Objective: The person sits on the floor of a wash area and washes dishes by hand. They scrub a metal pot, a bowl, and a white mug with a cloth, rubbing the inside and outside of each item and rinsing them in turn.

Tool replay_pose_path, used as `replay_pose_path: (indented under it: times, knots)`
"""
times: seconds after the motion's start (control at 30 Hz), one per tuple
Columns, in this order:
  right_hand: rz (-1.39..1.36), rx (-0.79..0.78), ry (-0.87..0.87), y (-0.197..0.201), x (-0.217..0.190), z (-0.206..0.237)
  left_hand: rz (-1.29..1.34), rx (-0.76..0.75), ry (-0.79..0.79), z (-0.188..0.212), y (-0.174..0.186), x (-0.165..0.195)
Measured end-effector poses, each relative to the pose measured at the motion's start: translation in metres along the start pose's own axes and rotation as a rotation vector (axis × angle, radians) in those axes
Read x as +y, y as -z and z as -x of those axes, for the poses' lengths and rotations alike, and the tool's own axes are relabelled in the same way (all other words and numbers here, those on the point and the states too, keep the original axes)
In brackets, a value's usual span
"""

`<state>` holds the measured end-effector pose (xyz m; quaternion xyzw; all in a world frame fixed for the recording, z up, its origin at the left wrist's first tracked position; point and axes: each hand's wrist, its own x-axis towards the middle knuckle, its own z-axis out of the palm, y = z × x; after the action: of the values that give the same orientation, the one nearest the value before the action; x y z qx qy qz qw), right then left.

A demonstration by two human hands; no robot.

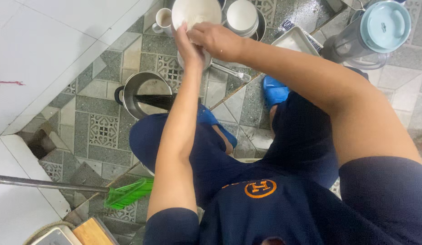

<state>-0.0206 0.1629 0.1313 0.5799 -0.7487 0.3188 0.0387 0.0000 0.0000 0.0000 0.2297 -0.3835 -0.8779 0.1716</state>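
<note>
Dark blue clothing fills the near edge of the view, and both bare arms reach away from it to a white bowl (195,13) held up at the far side of the patterned tile floor (90,106). Fingers of the left hand (187,41) are closed on the bowl's near rim, while the right hand (214,38) presses inward just beside it, its fingers curled against the rim. Wet, smooth crockery gripped only at one edge looks liable to slip and strike the dishes below or the hard tiles. What the bowl holds cannot be told. Left of it stands a white mug (163,20); right of it sits a stack of white bowls (241,17). A steel pot (145,93), nearer and to the left, shows a shiny wet bottom. At far right stands a clear jug with a pale blue lid (383,25).
</note>
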Motion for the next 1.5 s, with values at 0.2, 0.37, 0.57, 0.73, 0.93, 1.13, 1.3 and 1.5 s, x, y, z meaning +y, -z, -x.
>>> replay_pose_path:
  times: [0.2, 0.37, 0.57, 0.73, 0.93, 1.13, 1.3, 1.5]
  knots:
    - [0.371, -0.177, 0.264, -0.091, 0.089, 0.084, -0.211, -0.146, 0.003, -0.010, 0.022, -0.101]
    - [0.894, -0.251, 0.398, -0.083, 0.093, 0.085, -0.224, -0.232, 0.394, -0.021, 0.026, -0.085]
    - [0.510, -0.308, 0.062, -0.116, 0.107, 0.092, 0.150, -0.136, 0.112, -0.032, 0.040, -0.152]
    - [0.275, -0.077, 0.253, -0.128, 0.119, 0.087, 0.027, -0.008, 0.078, -0.041, 0.054, -0.160]
    - [0.356, -0.341, 0.269, -0.117, 0.139, 0.090, -0.061, -0.269, 0.241, -0.046, 0.062, -0.152]
    - [0.538, -0.334, 0.228, -0.132, 0.145, 0.097, -0.143, -0.107, 0.194, -0.060, 0.071, -0.154]
    - [0.408, -0.342, 0.228, -0.129, 0.144, 0.110, -0.177, -0.302, 0.257, -0.063, 0.086, -0.148]
    - [0.693, -0.219, 0.451, -0.129, 0.143, 0.107, -0.184, -0.374, 0.451, -0.067, 0.092, -0.128]
